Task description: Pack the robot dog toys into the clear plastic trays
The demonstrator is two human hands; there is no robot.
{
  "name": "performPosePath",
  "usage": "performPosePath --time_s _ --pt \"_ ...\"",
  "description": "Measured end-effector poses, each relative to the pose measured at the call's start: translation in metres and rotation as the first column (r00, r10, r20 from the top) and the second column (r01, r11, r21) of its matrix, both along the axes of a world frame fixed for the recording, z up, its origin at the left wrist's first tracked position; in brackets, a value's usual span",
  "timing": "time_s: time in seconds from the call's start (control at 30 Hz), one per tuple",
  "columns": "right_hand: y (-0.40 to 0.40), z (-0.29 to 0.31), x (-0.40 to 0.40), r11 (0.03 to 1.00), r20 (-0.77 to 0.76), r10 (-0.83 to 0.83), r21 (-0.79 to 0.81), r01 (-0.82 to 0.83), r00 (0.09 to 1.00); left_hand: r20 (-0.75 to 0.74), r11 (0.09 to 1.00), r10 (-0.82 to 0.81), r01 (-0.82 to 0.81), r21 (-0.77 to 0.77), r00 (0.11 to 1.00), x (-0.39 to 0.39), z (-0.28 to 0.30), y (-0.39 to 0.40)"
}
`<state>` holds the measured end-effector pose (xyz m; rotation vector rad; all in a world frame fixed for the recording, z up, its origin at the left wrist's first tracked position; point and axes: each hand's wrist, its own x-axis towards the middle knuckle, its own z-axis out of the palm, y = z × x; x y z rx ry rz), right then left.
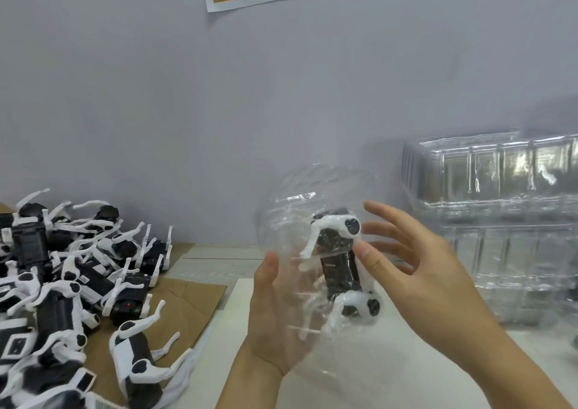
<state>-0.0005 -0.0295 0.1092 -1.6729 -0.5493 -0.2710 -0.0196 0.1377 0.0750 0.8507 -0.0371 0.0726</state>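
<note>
A heap of loose toy dogs (pixel 72 283) lies on cardboard (pixel 184 299) at the left. At the centre the left hand (pixel 275 321) curls round a clear tray (pixel 312 252) held up off the table, with one toy dog (pixel 341 264) inside it. The right hand (pixel 416 267), fingers spread and relaxed, touches the tray with its thumb and would do best to press evenly until the legs seat, stacked trays (pixel 500 214) at the far right.

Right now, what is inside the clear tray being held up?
One black-and-white robot dog toy sits inside the clear tray, gripped by the left hand; the right hand touches it. Glare hides the toy's left side.
</note>
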Motion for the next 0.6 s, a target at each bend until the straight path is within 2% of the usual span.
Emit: performPosePath --time_s 0.03,0.1,0.23,0.33,0.4,0.53,0.6 --pt "0.0 -0.001 0.001 1.0 -0.015 -0.008 -0.007 0.008 1.0 0.047 0.998 -0.056 0.057 -0.025 0.997 0.001 0.002 0.001" --pt "-0.003 -0.002 0.003 1.0 -0.051 -0.006 -0.008 0.006 0.999 0.091 0.998 -0.064 0.063 0.007 0.994 -0.002 0.009 0.002" --pt "-0.008 -0.003 0.005 0.999 -0.128 0.007 -0.052 -0.014 0.992 0.134 0.995 0.04 -0.051 0.085 0.99 0.002 0.011 0.003" --pt "-0.01 -0.006 0.006 0.987 -0.15 -0.006 -0.162 -0.018 0.989 0.122 0.99 0.11 -0.12 0.074 0.986 0.0 0.014 0.003" --pt "-0.01 -0.008 0.007 0.984 -0.161 -0.007 -0.179 -0.022 0.987 0.137 0.989 0.118 -0.129 0.07 0.983 -0.001 0.015 0.003" --pt "-0.009 -0.011 0.009 0.983 -0.148 -0.005 -0.184 -0.023 0.989 0.175 0.993 0.068 -0.083 0.081 0.982 -0.003 0.019 0.006" --pt "-0.012 -0.009 0.009 0.988 -0.149 -0.007 -0.154 -0.016 0.989 0.215 0.983 0.042 -0.079 0.167 0.976 -0.002 0.021 0.009"
